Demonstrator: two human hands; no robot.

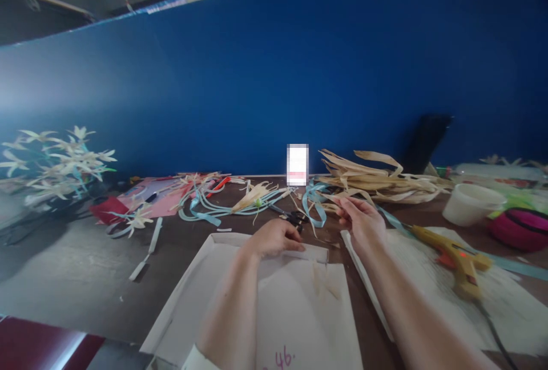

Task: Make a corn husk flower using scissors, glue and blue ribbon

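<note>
My left hand (pixel 276 238) hovers at the far rim of a white shallow box (pixel 299 296), its fingers bent and a small gap between thumb and forefinger. Nothing shows in it. Black-handled scissors (pixel 295 218) lie just beyond it. To the right, my right hand (pixel 363 221) is raised with thumb and fingers pinched together; whatever thin piece it holds is too small to make out. Blurred pale slivers (pixel 323 281) show over the box's right part. Near the right fingertips lies a curled light blue ribbon (pixel 315 204).
Dried corn husks (pixel 377 179) are piled behind my right hand. A yellow glue gun (pixel 460 258) rests on white sheets at right, near a white cup (pixel 471 204) and a pink round pouch (pixel 520 228). Blue cords (pixel 205 210) and husk flowers (pixel 64 159) are at left.
</note>
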